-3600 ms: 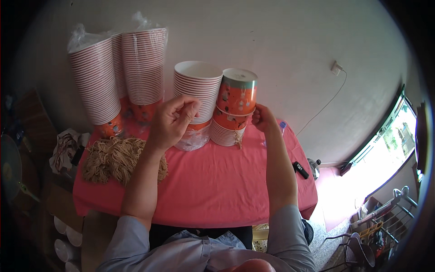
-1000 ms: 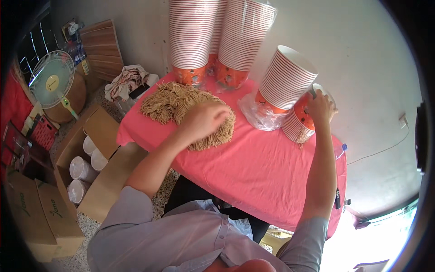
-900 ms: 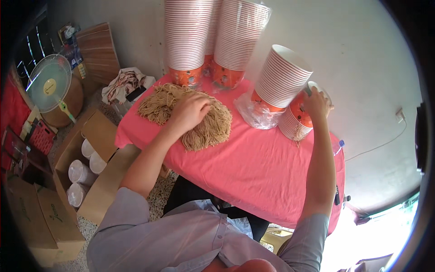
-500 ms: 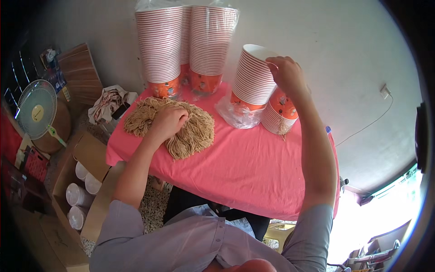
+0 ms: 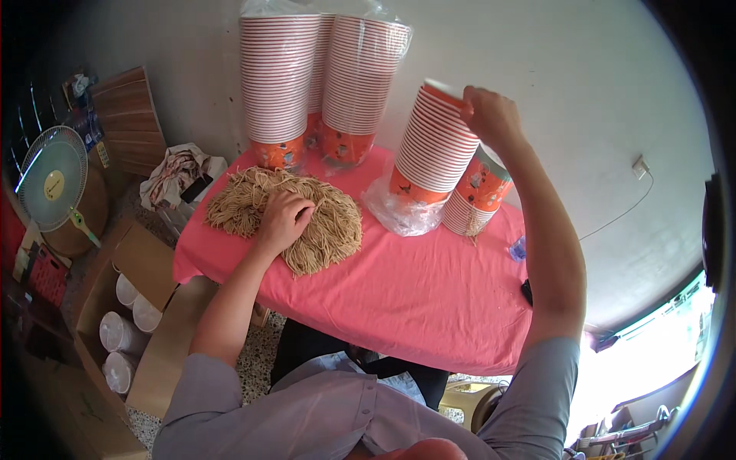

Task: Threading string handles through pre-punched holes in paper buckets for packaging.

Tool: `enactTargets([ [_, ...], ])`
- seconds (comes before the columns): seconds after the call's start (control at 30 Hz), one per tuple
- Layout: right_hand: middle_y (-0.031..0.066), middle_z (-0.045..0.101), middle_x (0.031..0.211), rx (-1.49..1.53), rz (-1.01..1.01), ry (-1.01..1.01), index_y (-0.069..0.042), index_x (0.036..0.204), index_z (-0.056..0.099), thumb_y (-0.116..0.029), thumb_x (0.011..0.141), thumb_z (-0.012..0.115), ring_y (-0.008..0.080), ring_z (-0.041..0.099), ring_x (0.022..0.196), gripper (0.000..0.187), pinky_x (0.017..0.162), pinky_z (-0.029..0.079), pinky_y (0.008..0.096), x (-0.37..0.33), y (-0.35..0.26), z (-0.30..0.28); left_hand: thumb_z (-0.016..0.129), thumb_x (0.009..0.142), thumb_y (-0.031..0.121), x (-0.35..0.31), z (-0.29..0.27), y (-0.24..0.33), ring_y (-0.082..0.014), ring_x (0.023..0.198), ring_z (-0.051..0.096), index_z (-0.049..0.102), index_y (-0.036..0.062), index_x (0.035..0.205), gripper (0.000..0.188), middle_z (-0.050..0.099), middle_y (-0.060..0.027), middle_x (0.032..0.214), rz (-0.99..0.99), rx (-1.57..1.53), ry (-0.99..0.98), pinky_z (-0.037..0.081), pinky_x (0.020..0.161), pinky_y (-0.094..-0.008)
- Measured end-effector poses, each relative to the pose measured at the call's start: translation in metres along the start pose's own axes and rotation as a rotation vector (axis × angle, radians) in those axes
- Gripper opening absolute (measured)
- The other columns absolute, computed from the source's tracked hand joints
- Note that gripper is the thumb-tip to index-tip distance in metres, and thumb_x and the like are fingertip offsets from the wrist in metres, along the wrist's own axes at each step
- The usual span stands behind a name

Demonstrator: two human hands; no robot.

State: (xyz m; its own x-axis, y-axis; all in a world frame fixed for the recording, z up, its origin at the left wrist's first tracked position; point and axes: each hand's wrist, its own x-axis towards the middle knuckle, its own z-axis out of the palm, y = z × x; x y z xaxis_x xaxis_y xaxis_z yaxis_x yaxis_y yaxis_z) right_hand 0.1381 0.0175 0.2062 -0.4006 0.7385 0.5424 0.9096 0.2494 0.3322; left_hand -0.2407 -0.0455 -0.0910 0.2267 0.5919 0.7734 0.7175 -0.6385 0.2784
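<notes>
My right hand (image 5: 494, 116) pinches the rim of the topmost paper tub (image 5: 446, 97). That tub is tilted and partly raised, so a band of its orange side shows above the leaning stack of paper tubs (image 5: 437, 142). My left hand (image 5: 285, 218) rests on a heap of tan dry noodles (image 5: 333, 222). Its fingers are curled into the noodles, and the fingertips are partly hidden. Beside the stack, behind my right forearm, stands a shorter group of upside-down orange tubs (image 5: 483, 184), with some noodle strands hanging at its lower edge.
Tall wrapped stacks of tubs (image 5: 280, 84) stand against the wall. A crumpled plastic bag (image 5: 402, 208) surrounds the base of the leaning stack. Pink cloth covers the table (image 5: 414, 291). On the floor at left are an open carton (image 5: 165, 337) with clear containers and a fan (image 5: 55, 180).
My right hand has tilted the top tub and begun lifting it out of the stack. My left hand stays on the noodles, slightly lower. The view has shifted a little.
</notes>
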Motion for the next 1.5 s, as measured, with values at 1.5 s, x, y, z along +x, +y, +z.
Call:
enactTargets([
  [1.5, 0.0158, 0.077, 0.123, 0.611, -0.084, -0.749, -0.018, 0.129, 0.077, -0.031, 0.102, 0.067, 0.0349, 0.072, 0.113, 0.032, 0.101, 0.055, 0.0455, -0.09, -0.048, 0.151, 0.072, 0.098, 0.015, 0.066, -0.075, 0.035, -0.0099, 0.084, 0.072, 0.077, -0.0022, 0.106, 0.019, 0.079, -0.0068, 0.091, -0.396, -0.336, -0.089, 0.057, 0.077, -0.0309],
])
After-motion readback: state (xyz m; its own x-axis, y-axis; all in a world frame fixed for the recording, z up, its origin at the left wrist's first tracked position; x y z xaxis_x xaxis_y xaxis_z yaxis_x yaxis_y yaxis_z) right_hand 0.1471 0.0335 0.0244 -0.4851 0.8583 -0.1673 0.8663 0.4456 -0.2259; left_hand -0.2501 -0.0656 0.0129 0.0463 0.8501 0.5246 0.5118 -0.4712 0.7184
